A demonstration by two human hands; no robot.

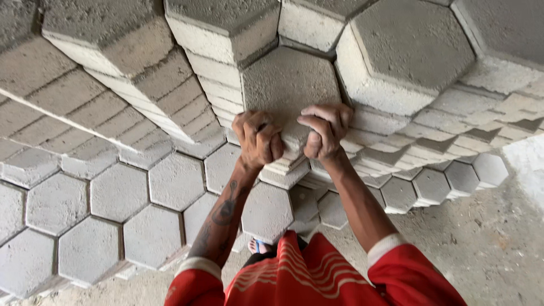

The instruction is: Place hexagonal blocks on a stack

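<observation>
Nearest, both hands, the left hand point(258, 139) and right hand point(324, 131), are curled tight on the near edge of a grey hexagonal paver point(289, 85) atop its stack point(294, 164), so grip evenly and keep it level, clear of the taller stacks point(221, 34) behind.

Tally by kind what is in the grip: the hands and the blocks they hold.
Bare hands: 2 (left hand, right hand)
Grey hexagonal concrete paving block, gripped by both: 1
Total: 3
The surrounding stacked blocks run out of frame, so they are not counted.
</observation>
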